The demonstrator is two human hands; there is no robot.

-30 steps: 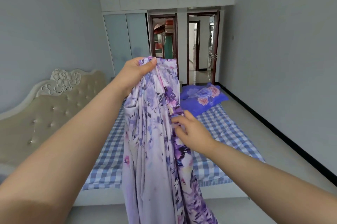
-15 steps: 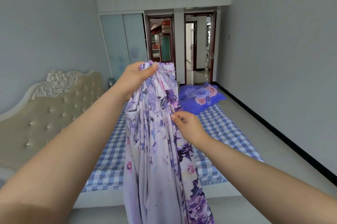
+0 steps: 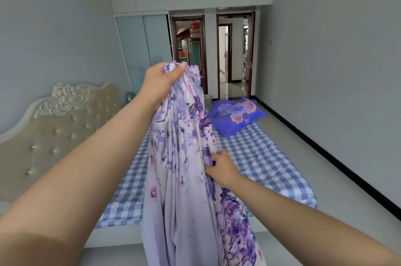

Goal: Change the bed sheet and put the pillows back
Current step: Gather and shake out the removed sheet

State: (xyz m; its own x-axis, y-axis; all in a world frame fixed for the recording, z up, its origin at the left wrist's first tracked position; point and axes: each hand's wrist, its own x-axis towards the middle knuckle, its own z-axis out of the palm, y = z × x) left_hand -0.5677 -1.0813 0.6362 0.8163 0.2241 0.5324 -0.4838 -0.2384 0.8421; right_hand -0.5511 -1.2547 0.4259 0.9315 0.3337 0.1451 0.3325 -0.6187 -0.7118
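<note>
A: L hand (image 3: 160, 80)?
B: raised, fist gripping top of floral sheet (image 3: 184, 179), hanging near side of bed (image 3: 271, 170)
A: R hand (image 3: 221, 167)?
B: lower, fingers pinch a sheet edge, prob a hem
A: pillows (image 3: 236, 116)?
B: far right on checked cover, by doors

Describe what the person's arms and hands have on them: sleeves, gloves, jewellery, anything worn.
Nothing worn shows. The left hand and right hand are bare, with no gloves, and no rings or watch can be seen. Both forearms are uncovered as far as the frame edge, so no sleeve is visible. The left thumbnail is short and looks unpainted.
</note>
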